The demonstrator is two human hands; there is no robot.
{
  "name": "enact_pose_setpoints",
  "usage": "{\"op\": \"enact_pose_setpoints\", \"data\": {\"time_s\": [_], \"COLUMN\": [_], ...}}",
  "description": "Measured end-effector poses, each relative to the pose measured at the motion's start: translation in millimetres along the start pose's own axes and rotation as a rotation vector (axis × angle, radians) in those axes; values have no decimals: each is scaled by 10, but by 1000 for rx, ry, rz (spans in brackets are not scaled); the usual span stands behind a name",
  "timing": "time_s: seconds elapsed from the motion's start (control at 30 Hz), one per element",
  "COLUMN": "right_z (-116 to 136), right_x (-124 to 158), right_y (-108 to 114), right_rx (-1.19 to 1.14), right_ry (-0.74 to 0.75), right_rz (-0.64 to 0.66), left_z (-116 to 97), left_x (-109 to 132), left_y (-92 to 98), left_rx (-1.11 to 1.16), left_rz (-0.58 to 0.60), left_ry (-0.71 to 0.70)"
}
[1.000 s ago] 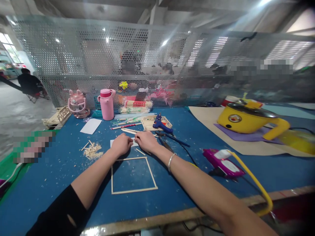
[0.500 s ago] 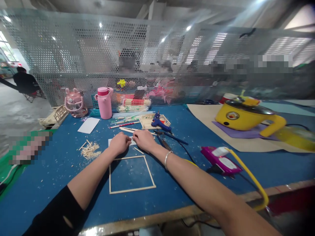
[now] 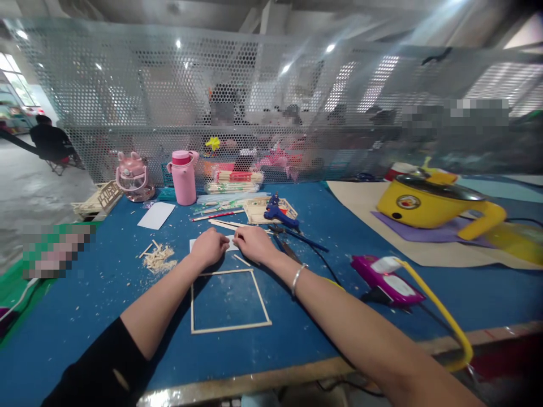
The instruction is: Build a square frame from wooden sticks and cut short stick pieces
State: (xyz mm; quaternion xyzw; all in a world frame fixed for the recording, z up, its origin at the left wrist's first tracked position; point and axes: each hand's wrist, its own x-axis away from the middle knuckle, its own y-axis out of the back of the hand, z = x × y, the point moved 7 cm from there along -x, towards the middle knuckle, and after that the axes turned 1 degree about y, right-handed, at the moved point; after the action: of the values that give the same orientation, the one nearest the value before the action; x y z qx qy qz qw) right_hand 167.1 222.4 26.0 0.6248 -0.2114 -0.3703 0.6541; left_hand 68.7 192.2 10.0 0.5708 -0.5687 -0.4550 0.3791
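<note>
My left hand point(image 3: 209, 247) and my right hand point(image 3: 254, 243) face each other over a white sheet of paper point(image 3: 232, 243), just beyond a rectangular frame of thin wooden sticks point(image 3: 231, 328). The fingers of both hands are pinched closed; what lies between them is too small or hidden to make out. A short loose stick point(image 3: 242, 260) lies on the blue table below my right hand. Longer wooden sticks point(image 3: 223, 224) rest behind the hands. To the left is a heap of stick scraps point(image 3: 158, 258).
A blue glue gun point(image 3: 278, 212) lies by a small stick-built tray. Pliers point(image 3: 285, 243) are right of my hand. Farther right sit a purple device point(image 3: 388, 281) with a yellow cable and a yellow electric pot point(image 3: 428, 203). Pink bottles point(image 3: 184, 181) stand along the mesh screen.
My hands have drawn slightly apart at the fingertips above the paper. The whole view has shifted a little to the right; the stick frame lies as before.
</note>
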Motion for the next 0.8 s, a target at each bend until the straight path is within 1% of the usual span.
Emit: {"op": "enact_pose_setpoints", "data": {"time_s": [0.2, 0.6, 0.8], "right_z": [20, -19, -10], "right_x": [10, 23, 51], "right_y": [23, 27, 64], "right_rx": [-10, -29, -29], "right_ry": [23, 3, 29], "right_rz": [8, 1, 3], "left_z": [-4, 9, 10], "left_x": [7, -12, -22], "left_y": [2, -18, -27], "left_rx": [9, 11, 9], "left_rz": [-4, -2, -5], "left_ry": [-2, -4, -10]}}
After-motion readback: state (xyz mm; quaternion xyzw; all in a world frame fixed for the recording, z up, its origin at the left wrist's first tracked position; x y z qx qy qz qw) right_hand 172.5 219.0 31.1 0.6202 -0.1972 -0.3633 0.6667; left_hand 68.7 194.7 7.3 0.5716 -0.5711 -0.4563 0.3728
